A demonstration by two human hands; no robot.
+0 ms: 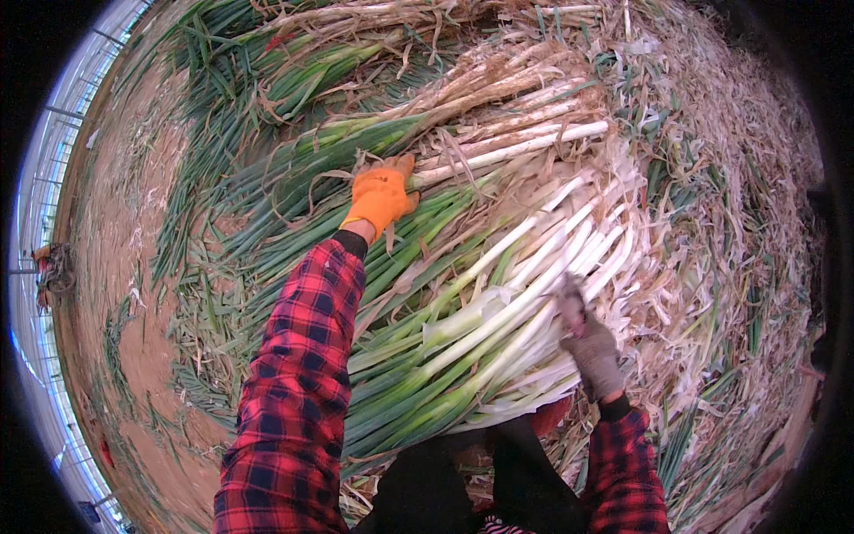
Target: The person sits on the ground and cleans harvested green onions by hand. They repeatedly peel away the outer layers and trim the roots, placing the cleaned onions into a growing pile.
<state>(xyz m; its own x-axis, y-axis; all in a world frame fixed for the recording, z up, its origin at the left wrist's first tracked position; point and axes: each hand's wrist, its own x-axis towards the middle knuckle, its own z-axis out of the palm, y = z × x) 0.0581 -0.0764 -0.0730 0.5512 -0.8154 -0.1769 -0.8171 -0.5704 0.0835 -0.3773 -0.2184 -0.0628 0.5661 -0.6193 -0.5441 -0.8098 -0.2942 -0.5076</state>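
Observation:
My left hand (381,193), in an orange work glove, reaches into a heap of long green onions. Its thumb and fingers close around an untrimmed green onion (514,155), whose pale shank points right and whose leaves trail left. My right hand (590,350) wears a grey-brown glove and is blurred by motion. It is over the white shanks of peeled green onions (487,327), which lie across my lap area with their green leaves toward the left. Whether the right hand holds anything is lost in the blur.
More untrimmed green onions (494,87), roots and soil on them, are heaped beyond my left hand. Stripped skins and leaf scraps (720,220) cover the ground at right. Bare soil (143,360) shows at left, before a translucent sheeted wall with a frame (50,180). My dark-trousered legs (427,487) are below.

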